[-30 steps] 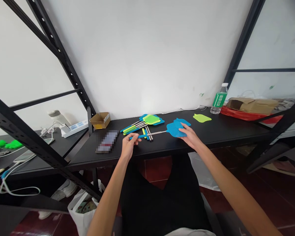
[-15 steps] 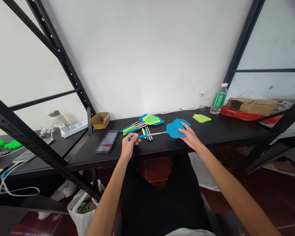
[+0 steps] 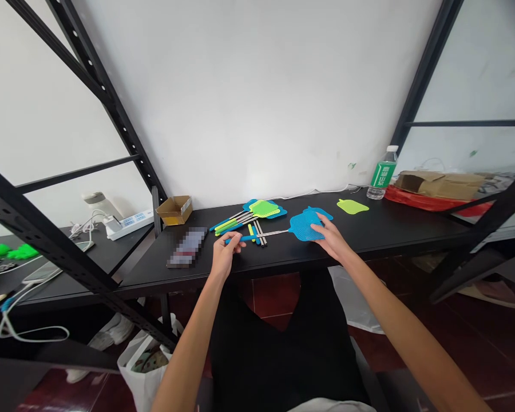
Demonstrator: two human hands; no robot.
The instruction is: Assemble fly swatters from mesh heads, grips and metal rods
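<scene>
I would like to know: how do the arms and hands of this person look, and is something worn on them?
The left grip and right grip are human hands without gloves; no ring can be made out. The left forearm and right forearm show no sleeve, watch or bracelet, and no cable or marking is visible.

Blue, mesh-patterned swatter head [image 3: 303,226]

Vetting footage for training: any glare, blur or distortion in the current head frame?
Head view: soft bright patch on the wall behind the piled swatters; head view: flat item beside the left hand pixelated; head view: right post leans, probably wide-angle stretch; head view: held blue swatter shows no obvious smear.
</scene>
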